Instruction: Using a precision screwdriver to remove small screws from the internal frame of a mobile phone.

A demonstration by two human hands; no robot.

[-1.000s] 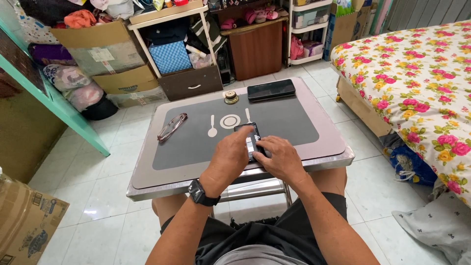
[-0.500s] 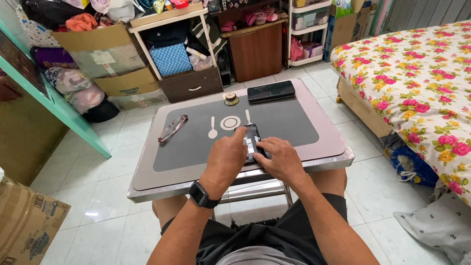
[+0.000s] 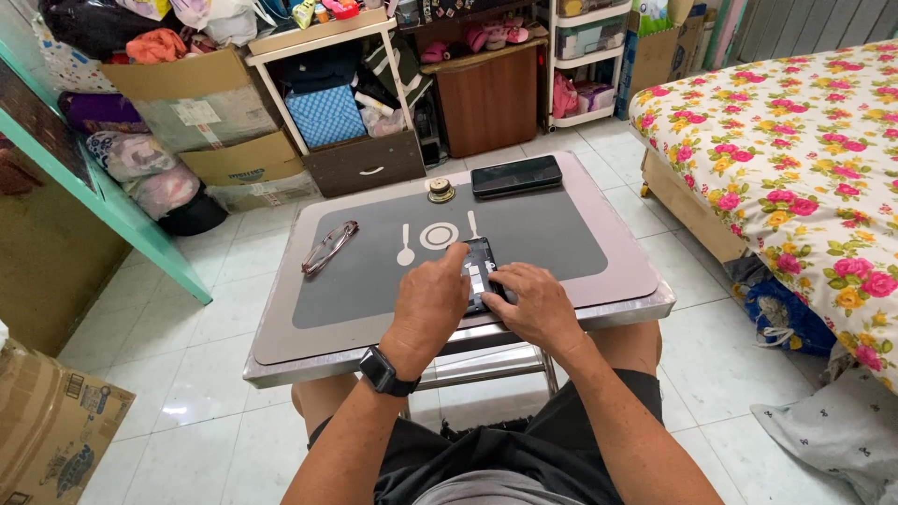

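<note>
At the centre of the frame both hands work on a small dark device (image 3: 479, 271) with its back open, lying on the grey mat of the tabletop (image 3: 281, 346): the left hand (image 3: 432, 304) lies over its left side with fingers pressing down, the right hand (image 3: 535, 304) clasps its lower right edge, so the step looks like fitting or freeing an inner part, which calls for fine fingertip pressure while the body is held steady. Above it lie a black phone (image 3: 516, 175), a small round brass piece (image 3: 441, 193) and folded glasses (image 3: 329, 247). Brown cardboard boxes with white labels stand at upper left (image 3: 201, 108) and lower left (image 3: 56, 430).
</note>
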